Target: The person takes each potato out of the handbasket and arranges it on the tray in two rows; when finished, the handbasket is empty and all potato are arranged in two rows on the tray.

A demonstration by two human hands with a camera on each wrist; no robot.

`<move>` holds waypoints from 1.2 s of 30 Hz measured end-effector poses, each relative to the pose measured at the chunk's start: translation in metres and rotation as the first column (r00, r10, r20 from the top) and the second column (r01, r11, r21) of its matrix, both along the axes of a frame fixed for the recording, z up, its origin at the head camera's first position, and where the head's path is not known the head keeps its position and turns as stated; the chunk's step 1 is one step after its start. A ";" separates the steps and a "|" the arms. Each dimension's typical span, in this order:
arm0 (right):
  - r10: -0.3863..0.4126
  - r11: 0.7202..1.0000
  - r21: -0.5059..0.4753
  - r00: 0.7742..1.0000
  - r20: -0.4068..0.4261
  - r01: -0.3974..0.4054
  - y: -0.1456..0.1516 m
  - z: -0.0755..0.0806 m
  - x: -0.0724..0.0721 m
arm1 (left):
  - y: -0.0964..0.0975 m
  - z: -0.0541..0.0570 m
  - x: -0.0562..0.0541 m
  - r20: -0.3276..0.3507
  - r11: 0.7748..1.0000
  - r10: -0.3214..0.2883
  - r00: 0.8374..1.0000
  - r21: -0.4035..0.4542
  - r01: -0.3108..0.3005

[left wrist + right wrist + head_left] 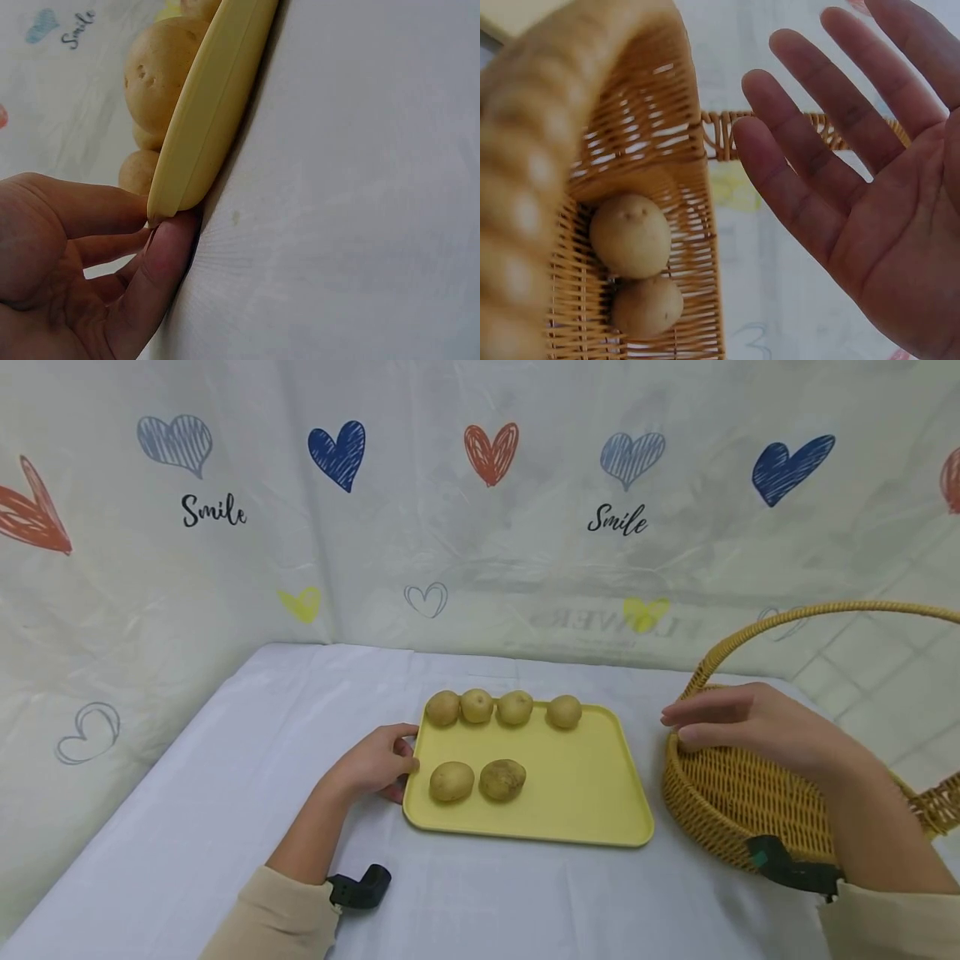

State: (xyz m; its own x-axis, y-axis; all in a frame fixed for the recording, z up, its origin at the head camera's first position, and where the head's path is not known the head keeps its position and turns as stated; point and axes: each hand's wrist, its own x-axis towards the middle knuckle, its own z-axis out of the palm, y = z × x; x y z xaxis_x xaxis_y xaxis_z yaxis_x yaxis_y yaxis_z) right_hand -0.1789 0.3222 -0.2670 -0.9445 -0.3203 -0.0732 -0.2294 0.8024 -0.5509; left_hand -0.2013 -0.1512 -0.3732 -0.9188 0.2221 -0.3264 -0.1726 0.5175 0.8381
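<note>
My left hand (378, 764) grips the left edge of a yellow tray (577, 785). In the left wrist view, its fingers pinch the tray's rim (202, 112) from above and below. Several potatoes (514, 707) sit in a row along the tray's back edge. Closer to the front are two more, a smooth potato (452, 782) and a darker, blotchy potato (502, 780). My right hand (757, 727) is over the wicker basket (708, 806) with its fingers extended and nothing held. Inside the basket, the right wrist view shows a larger potato (631, 236) and a smaller potato (648, 307).
The basket stands to the right of the tray, its tall arched handle (847, 607) rising behind my right hand. A white cloth (225, 827) covers the table. Behind it hangs a pale curtain (420, 543) printed with hearts.
</note>
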 end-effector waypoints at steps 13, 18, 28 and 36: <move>-0.007 1.000 0.023 0.998 0.068 0.006 0.021 0.002 -0.005 | -0.001 0.001 0.000 0.001 1.000 0.002 1.000 0.000 -0.002; -0.022 0.998 0.061 0.998 0.052 0.018 0.029 0.005 -0.010 | -0.001 0.000 -0.001 0.006 1.000 0.001 1.000 0.005 -0.001; -0.072 0.997 0.020 0.991 0.110 0.070 0.048 0.002 -0.018 | -0.001 -0.001 -0.001 0.001 1.000 0.002 1.000 0.010 -0.002; -0.133 0.991 -0.006 0.977 0.165 0.136 0.062 -0.011 -0.025 | 0.000 -0.001 -0.001 0.001 1.000 0.000 1.000 0.007 0.000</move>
State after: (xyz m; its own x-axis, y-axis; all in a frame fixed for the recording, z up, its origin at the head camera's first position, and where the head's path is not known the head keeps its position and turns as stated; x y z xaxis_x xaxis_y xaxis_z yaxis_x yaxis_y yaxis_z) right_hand -0.2043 0.3839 -0.2776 -0.9548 -0.1939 -0.2255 -0.0259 0.8096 -0.5864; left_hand -0.2026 -0.1516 -0.3743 -0.9184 0.2242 -0.3259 -0.1738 0.5115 0.8416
